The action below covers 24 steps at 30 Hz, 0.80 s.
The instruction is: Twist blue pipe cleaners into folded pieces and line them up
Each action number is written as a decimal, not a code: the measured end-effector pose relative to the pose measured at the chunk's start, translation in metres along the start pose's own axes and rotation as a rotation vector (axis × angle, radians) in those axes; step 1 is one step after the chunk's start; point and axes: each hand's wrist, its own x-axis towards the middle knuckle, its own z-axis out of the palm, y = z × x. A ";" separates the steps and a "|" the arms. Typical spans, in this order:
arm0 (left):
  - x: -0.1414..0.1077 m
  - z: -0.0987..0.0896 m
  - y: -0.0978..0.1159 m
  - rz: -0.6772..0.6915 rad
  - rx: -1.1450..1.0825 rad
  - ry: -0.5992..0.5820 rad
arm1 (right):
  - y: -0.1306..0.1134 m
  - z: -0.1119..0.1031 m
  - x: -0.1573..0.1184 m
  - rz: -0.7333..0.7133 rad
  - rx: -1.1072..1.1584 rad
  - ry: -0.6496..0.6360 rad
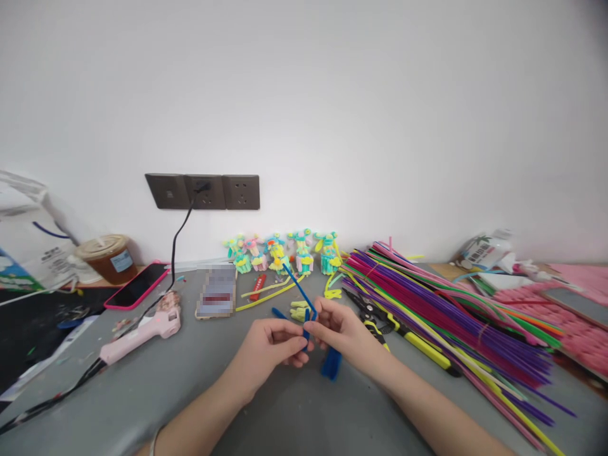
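Both hands meet over the grey mat, fingers pinched on a bent blue pipe cleaner. My left hand grips its folded lower part between thumb and fingers. Close beside it, my right hand pinches the bend, from which one straight end slants up and left. Beneath the right hand lies a blue pipe-cleaner bundle, partly hidden. Just behind the hands are short pale yellow pipe-cleaner pieces and another blue piece.
Small pastel figures line the wall. On the right lie long coloured pipe cleaners, pliers and a yellow-black cutter. A pink glue gun, a phone, a blurred-screen phone and a drink cup stand left.
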 end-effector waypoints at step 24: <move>0.001 -0.002 0.000 -0.033 -0.032 -0.006 | -0.001 -0.008 0.002 0.201 0.450 0.072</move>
